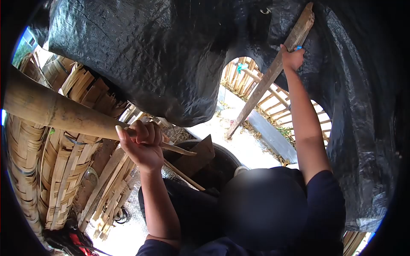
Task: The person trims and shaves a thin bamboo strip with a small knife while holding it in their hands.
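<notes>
My right hand (293, 59) is raised at the upper right and closed around a long wooden plank (271, 76). The plank slants from the top right down to the middle; a small blue bit (299, 48) shows beside the fingers. Left of centre, my left hand (143, 143) is closed, with its fingers curled, at the near end of a thick bamboo pole (64, 112). From beside this fist a thin curved stick (181, 149) sticks out to the right. What lies inside the fist is hidden, so I cannot tell whether it grips the stick.
Black plastic sheeting (141, 55) hangs overhead and down the right side. Woven bamboo baskets (27, 158) and split strips (112, 187) stand at left. Below centre is a dark round container (232, 158) with a flat piece (198, 155) in it. A bamboo fence (252, 83) shows beyond.
</notes>
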Motion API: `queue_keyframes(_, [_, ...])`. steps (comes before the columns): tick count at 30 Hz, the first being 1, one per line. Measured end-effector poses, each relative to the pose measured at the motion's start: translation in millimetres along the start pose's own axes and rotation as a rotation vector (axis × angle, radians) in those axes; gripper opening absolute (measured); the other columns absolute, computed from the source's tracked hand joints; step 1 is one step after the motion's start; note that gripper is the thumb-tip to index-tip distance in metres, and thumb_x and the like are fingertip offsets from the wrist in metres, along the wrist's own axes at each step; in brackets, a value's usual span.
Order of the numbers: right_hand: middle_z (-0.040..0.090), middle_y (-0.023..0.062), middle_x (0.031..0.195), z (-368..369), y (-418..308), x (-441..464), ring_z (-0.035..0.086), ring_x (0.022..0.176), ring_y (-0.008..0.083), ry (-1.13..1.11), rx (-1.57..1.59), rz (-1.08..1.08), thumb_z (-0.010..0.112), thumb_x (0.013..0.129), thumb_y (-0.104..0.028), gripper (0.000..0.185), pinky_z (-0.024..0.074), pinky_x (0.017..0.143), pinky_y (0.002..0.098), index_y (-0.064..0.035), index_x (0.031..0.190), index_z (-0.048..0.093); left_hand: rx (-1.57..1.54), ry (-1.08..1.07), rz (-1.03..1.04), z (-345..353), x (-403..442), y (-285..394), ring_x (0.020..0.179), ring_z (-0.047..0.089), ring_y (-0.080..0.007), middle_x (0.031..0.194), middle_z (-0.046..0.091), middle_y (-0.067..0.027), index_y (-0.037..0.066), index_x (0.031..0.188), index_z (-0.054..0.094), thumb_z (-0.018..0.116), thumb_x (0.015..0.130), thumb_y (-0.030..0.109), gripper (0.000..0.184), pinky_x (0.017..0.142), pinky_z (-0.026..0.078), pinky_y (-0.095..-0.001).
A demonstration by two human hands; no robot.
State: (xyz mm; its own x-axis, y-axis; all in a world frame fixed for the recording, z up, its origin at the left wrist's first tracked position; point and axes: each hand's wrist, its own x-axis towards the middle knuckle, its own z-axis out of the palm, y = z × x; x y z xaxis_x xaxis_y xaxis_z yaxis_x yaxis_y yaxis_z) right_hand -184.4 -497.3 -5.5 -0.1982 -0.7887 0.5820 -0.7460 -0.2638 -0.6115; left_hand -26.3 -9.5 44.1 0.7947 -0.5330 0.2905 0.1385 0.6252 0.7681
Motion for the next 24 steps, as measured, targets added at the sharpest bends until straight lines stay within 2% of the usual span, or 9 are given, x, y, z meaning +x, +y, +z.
queue_keyframes(2, [0.063,0.023,0.096,-1.9,-6.1,-8.7,0.063,0.09,0.04,-0.002,-0.025,0.032,0.084,0.064,-0.037,0.066,0.0494,0.08,0.0439,0.0045,0.101,0.047,0.007,0.009,0.011,-1.2,0.1,-2.0,0.045,0.012,-0.008,0.052,0.021,0.0052,0.016,0.062,0.027,0.028,0.097,0.053,0.051,0.04,0.015,-0.0257])
queue_keyframes(9, [0.063,0.0204,0.097,-31.5,-2.6,-56.9,0.064,0.089,0.0379,-0.091,0.006,-0.014,0.079,0.071,-0.029,0.054,0.0495,0.079,0.0431,0.0041,0.099,0.047,0.002,0.032,0.003,-5.4,1.2,-3.0,0.045,0.014,-0.008,0.052,0.021,0.0052,0.016,0.063,0.028,0.028,0.097,0.054,0.051,0.041,0.015,-0.0257])
queue_keyframes(12, [0.064,0.0202,0.094,-51.6,-13.2,-76.1,0.065,0.087,0.0346,-0.094,-0.097,0.12,0.077,0.073,-0.021,0.047,0.0498,0.076,0.0407,0.0044,0.1,0.048,0.003,0.044,-0.046,-2.9,1.2,-0.6,0.045,0.014,-0.0083,0.052,0.021,0.0049,0.016,0.061,0.027,0.029,0.096,0.055,0.052,0.042,0.014,-0.0265])
queue_keyframes(14, [0.065,0.0192,0.09,-62.5,-18.8,-80.0,0.066,0.085,0.0304,-0.173,0.131,0.061,0.076,0.072,-0.016,0.039,0.05,0.074,0.0383,0.0036,0.095,0.052,-0.003,0.053,-0.054,2.0,0.4,-2.9,0.046,0.015,-0.0081,0.052,0.02,0.0055,0.015,0.058,0.026,0.033,0.094,0.058,0.057,0.043,0.014,-0.0264])
queue_keyframes(15, [0.065,0.0192,0.09,-68.4,-25.2,-79.4,0.066,0.085,0.0304,-0.166,0.133,0.057,0.076,0.072,-0.016,0.039,0.05,0.074,0.0383,0.0036,0.095,0.052,-0.009,0.049,-0.048,1.3,-1.5,-4.8,0.046,0.015,-0.0081,0.052,0.02,0.0055,0.015,0.058,0.026,0.033,0.094,0.058,0.057,0.043,0.014,-0.0264])
queue_keyframes(17, [0.065,0.0148,0.077,-80.9,-40.8,-76.2,0.065,0.072,0.0271,-0.285,0.301,-0.077,0.08,0.069,-0.024,0.038,0.0495,0.066,0.0362,0.0009,0.08,0.053,0.009,-0.038,-0.082,2.3,-3.8,-4.5,0.046,0.015,-0.0077,0.052,0.021,0.0054,0.014,0.058,0.027,0.035,0.094,0.057,0.057,0.043,0.014,-0.0262])
queue_keyframes(19, [0.064,0.0107,0.071,-113.7,-83.5,-73.2,0.064,0.067,0.0221,-0.3,0.319,-0.092,0.083,0.066,-0.025,0.041,0.0492,0.067,0.0337,0.0006,0.078,0.054,0.002,-0.047,-0.074,9.9,-7.0,1.9,0.046,0.016,-0.0075,0.052,0.021,0.0054,0.014,0.058,0.027,0.037,0.093,0.057,0.056,0.043,0.013,-0.026])
queue_keyframes(21, [0.062,0.0077,0.065,-139.0,-118.3,-69.1,0.064,0.062,0.0185,-0.317,0.087,-0.262,0.084,0.067,-0.026,0.044,0.0491,0.061,0.0317,0.0007,0.08,0.053,0.006,-0.025,-0.069,6.2,-10.8,-0.3,0.046,0.016,-0.0073,0.053,0.021,0.0051,0.014,0.058,0.028,0.038,0.094,0.056,0.056,0.043,0.013,-0.0259])
queue_keyframes(24, [0.059,0.0061,0.063,-149.7,-144.4,-53.3,0.063,0.056,0.0121,-0.686,0.35,-0.328,0.079,0.073,-0.038,0.05,0.046,0.05,0.0269,-0.0001,0.085,0.05,-0.018,-0.051,-0.057,-0.6,-17.1,1.7,0.047,0.016,-0.0071,0.054,0.022,0.005,0.014,0.058,0.027,0.038,0.094,0.056,0.056,0.044,0.014,-0.0249])
